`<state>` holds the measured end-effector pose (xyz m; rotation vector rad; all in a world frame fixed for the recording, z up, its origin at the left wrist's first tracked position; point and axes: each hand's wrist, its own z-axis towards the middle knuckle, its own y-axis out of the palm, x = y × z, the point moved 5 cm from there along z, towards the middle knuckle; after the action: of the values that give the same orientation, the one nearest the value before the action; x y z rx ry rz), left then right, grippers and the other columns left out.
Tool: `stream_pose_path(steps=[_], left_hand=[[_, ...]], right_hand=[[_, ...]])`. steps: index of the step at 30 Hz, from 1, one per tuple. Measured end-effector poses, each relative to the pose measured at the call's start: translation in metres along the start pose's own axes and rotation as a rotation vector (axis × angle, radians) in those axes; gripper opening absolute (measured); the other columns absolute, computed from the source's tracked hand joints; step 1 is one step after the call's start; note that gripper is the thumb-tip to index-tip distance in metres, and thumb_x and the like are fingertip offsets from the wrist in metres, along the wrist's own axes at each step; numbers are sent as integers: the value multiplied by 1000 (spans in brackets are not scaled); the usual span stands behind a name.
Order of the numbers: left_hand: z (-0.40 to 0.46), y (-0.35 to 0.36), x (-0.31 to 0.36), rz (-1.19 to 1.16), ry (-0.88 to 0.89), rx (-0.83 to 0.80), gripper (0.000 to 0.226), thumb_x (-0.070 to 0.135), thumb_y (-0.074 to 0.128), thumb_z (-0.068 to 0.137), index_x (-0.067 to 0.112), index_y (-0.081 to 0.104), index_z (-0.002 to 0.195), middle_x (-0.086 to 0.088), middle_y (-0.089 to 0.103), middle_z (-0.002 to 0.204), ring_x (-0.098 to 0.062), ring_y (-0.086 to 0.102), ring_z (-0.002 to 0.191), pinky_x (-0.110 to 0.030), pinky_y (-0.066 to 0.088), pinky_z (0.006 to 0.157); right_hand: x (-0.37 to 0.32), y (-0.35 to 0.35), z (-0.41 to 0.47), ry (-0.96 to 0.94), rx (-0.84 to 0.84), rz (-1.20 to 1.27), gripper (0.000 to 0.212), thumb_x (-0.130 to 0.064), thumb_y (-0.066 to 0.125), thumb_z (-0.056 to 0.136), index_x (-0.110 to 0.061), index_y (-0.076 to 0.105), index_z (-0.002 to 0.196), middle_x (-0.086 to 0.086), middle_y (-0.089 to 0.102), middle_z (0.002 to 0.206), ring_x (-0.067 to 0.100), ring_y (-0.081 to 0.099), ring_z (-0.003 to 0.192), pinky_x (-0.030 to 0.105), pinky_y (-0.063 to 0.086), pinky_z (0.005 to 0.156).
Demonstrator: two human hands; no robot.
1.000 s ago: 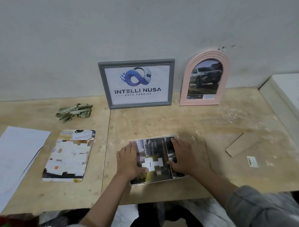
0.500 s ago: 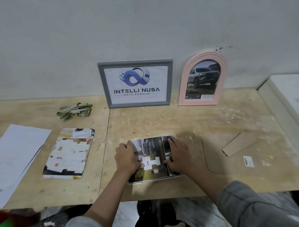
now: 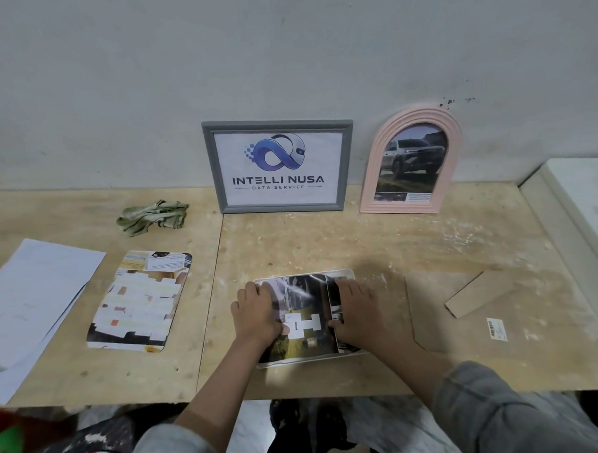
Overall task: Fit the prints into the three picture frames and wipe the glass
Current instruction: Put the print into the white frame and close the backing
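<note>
A white picture frame (image 3: 308, 360) with rounded corners lies flat near the front edge of the plywood table (image 3: 291, 247), and a dark glossy print (image 3: 304, 305) lies on top of it. Both hands rest on this print. The left hand (image 3: 255, 314) lies on the print's left side, fingers curved down over its left edge with the thumb reaching toward a small white H-shaped piece (image 3: 303, 323) at the middle. The right hand (image 3: 358, 312) lies on the right side, fingers extended forward and flat, thumb pressing by the seam where a second strip of print (image 3: 334, 293) overlaps; I cannot tell whether either hand actually pinches the paper or merely presses it down.

At the back, leaning upright against the wall (image 3: 283, 55), stand two filled frames: a grey rectangular frame (image 3: 279, 165) holding a logo print that reads INTELLI NUSA DATA SERVICE, and just to its right a pink arched frame (image 3: 411, 161) holding a picture of a truck.

To the left of the hands, well apart, another print (image 3: 140, 301) with rounded corners lies flat, covered in pale patches. Further left lie white paper sheets (image 3: 33, 299). Behind them, near the grey frame's left corner, sits a crumpled green cloth (image 3: 153, 217). To the right lie a flat brown backing board (image 3: 466, 321) with a barcode sticker (image 3: 496, 328) and a folded cardboard strip (image 3: 472, 296) on it
</note>
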<state>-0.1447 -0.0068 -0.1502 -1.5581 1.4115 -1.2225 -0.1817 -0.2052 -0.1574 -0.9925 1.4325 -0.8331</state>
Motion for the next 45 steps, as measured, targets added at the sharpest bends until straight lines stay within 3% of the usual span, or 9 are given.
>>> stream_pose_path(steps=[7,12,15,20,27,32,38,42,45], left_hand=[[-6,0,-2,-76,-34,4,85,46,82,61,16,37,127,-7,36,127,-26,37,115,-36,39,88],[-11,1,-5,-192,-52,-3,89,43,83,62,15,37,133,-8,36,131,-28,38,118,-37,41,89],[-21,-3,-6,-336,-80,34,81,41,80,68,13,41,133,-10,40,130,-30,38,120,-37,40,91],[-25,8,-22,-701,-274,100,43,51,64,74,13,57,95,-8,65,90,-30,63,89,-43,53,79],[-50,-7,-35,-1121,-460,153,19,-6,56,81,6,48,68,-11,48,57,-20,48,46,-24,37,48],[-62,-7,-91,-1191,-616,282,22,-4,56,74,11,43,63,-11,43,62,-21,48,60,-32,40,58],[-89,-31,-165,-1416,-777,389,11,-9,51,73,2,50,73,-20,56,66,-27,53,40,-33,44,47],[-94,-37,-227,-1483,-892,479,41,-5,51,80,-2,45,120,-23,61,108,-29,68,58,-30,53,44],[-91,-45,-284,-1473,-923,598,35,4,51,78,5,47,113,-17,60,109,-30,67,83,-39,60,59]], right_hand=[[8,-15,-13,287,113,512,82,-16,79,72,-9,32,139,-5,42,121,10,41,112,22,38,93],[26,-5,-24,628,74,884,43,-15,75,76,-10,56,113,5,68,100,14,66,82,24,53,66],[29,-3,-23,690,54,919,17,-13,68,79,-9,63,95,10,71,86,22,69,75,38,59,69],[29,-22,-18,622,64,990,7,-2,60,75,-6,65,78,17,69,79,31,68,72,48,57,68],[15,-32,-5,570,15,987,12,1,62,82,-10,64,82,14,70,78,24,64,60,44,56,65],[-38,-20,20,513,-47,931,9,-3,62,77,-11,64,82,12,70,77,29,68,68,41,56,65],[-148,10,56,380,-222,856,22,-10,57,74,-11,60,96,9,68,79,23,63,59,27,46,49],[-232,37,83,283,-298,750,22,-12,57,78,-15,52,99,-2,59,81,20,62,76,35,54,75],[-299,62,108,186,-354,674,23,-10,54,85,-20,43,103,-10,45,74,21,59,78,35,50,83]])
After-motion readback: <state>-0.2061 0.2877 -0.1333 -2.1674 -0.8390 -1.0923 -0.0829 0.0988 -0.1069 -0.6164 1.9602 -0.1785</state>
